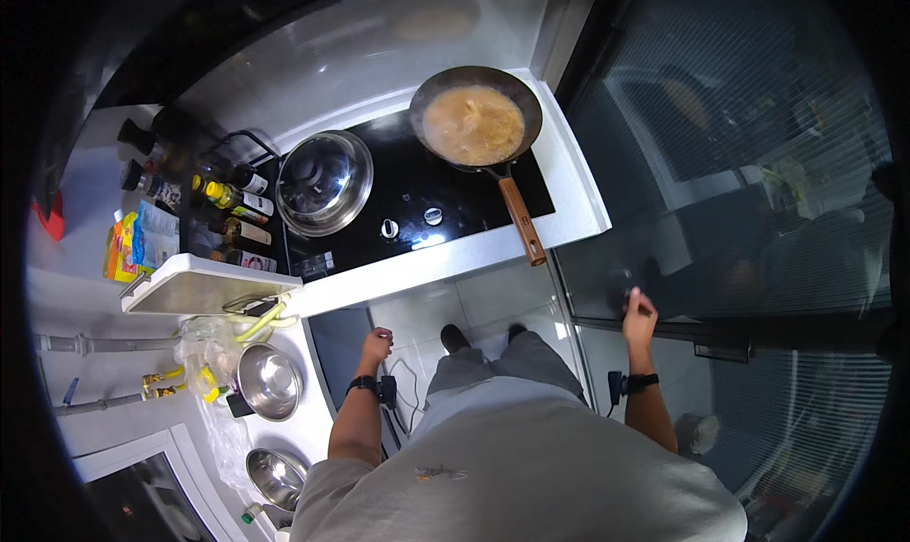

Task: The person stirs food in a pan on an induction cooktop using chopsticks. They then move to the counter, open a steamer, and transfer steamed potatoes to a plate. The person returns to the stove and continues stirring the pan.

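Observation:
My left hand hangs beside my body with its fingers curled and nothing visible in them. My right hand is raised at the ribbed glass door; its fingers are bent, and a dark spot by the fingertips is too blurred to name. In front of me, a dark wok stands on the black glass cooktop, holding bubbling brown broth with pale food. Its wooden handle points toward me, past the counter edge. Neither hand touches the wok.
A domed glass lid lies on the cooktop's left. Sauce bottles crowd a rack beside it, near a white cutting board. Steel bowls and plastic bags sit on the left counter. A cable hangs near my left wrist.

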A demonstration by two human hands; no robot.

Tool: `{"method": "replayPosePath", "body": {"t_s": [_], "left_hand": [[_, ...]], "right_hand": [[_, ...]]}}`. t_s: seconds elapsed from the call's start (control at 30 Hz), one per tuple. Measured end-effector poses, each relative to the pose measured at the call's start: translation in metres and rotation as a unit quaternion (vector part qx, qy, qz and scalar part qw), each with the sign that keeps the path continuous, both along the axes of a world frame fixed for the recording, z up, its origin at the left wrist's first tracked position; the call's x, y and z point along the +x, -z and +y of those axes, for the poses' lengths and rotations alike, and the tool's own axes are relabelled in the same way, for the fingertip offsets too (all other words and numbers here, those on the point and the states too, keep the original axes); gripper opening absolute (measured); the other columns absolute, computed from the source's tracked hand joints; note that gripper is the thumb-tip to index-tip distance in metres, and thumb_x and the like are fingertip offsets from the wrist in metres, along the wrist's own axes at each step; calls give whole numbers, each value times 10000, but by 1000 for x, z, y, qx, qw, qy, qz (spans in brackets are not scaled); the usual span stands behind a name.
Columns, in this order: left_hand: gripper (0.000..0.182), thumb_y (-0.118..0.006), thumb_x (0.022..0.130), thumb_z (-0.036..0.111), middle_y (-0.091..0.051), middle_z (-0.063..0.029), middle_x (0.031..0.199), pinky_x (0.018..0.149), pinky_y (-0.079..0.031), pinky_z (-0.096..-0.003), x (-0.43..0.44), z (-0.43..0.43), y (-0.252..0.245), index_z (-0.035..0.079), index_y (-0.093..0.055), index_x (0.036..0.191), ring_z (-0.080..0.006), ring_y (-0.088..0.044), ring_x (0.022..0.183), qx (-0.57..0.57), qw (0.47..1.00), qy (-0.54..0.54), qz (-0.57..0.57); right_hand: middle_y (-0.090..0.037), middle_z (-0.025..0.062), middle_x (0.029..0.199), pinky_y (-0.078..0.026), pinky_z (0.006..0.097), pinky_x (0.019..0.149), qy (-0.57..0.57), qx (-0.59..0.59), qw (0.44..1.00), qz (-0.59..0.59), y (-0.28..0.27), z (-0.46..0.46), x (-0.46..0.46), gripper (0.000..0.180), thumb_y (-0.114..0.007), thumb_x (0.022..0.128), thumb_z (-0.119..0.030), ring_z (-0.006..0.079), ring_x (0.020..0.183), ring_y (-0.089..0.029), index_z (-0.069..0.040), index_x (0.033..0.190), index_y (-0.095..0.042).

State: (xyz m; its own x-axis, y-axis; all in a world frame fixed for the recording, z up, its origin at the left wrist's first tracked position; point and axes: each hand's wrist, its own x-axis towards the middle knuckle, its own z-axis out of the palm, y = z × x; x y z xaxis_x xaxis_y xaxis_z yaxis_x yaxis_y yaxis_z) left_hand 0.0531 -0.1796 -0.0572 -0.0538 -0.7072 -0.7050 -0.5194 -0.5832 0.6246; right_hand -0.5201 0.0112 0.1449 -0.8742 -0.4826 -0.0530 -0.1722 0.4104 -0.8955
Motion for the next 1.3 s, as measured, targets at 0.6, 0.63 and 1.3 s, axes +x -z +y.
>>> {"method": "replayPosePath", "body": {"t_s": [0.6,0.63,1.3], "left_hand": [[169,-574,905,134,-655,-80,763,462,-468,-291,-48,41,-54,25,-634,1019,-164,-584,524,-57,980,-188,-34],[171,-572,913,142,-655,-79,770,459,-464,-296,-51,48,-54,37,-632,1034,-168,-589,526,-51,980,-187,-40],[189,-579,900,150,-671,-78,795,458,-462,-304,-70,106,-41,61,-627,1060,-169,-609,546,32,964,-254,-66]], "right_hand": [[-693,86,791,-513,273,657,-312,-211,925,58,-143,-302,-25,177,-624,949,-171,129,766,-672,2,948,-655],[-693,100,779,-510,288,644,-336,-190,920,65,-139,-315,-23,183,-631,943,-182,151,743,-675,-1,935,-656],[-654,133,729,-487,317,625,-399,-133,902,101,-115,-391,-18,222,-656,915,-220,234,663,-629,1,888,-666]]}}
